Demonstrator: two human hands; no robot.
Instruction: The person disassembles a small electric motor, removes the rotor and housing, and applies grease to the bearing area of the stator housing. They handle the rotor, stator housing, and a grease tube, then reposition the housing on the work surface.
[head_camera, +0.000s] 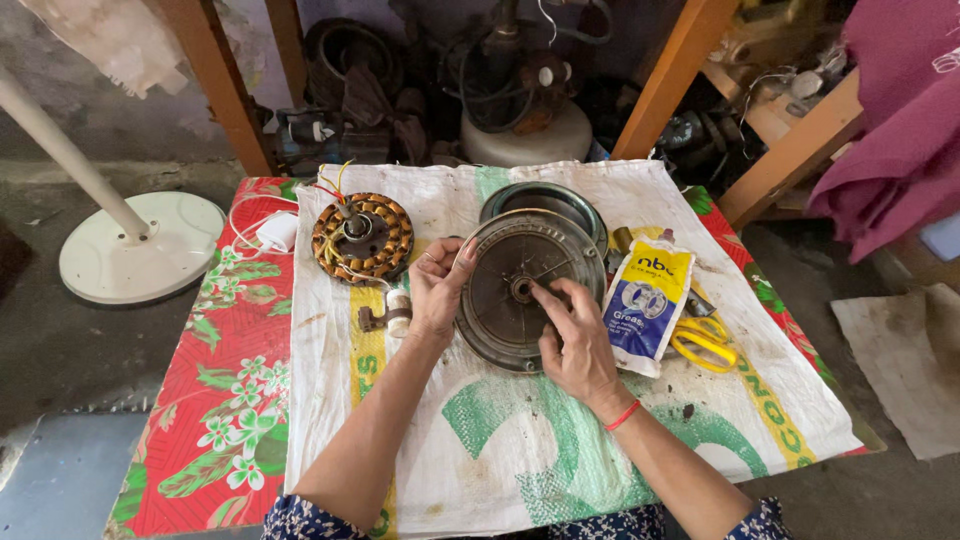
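A round grey metal motor cover (510, 262) stands tilted on the white woven sack (450, 420), its ribbed inner face toward me. My left hand (437, 287) grips its left rim. The fingers of my right hand (572, 335) reach into the cover, fingertips at its small central bearing hole (521, 290). A red band sits on my right wrist. To the left lies a copper-wound stator (361, 237) with coloured wires. A second round cover (545, 200) lies just behind the held one.
A blue, white and yellow grease pouch (645, 303) and yellow-handled scissors (705, 342) lie right of the cover. A small white cylinder and metal bracket (388, 312) sit near my left wrist. Red floral cloth (235, 380) covers the low table. A white fan base (140, 245) stands on the floor, left.
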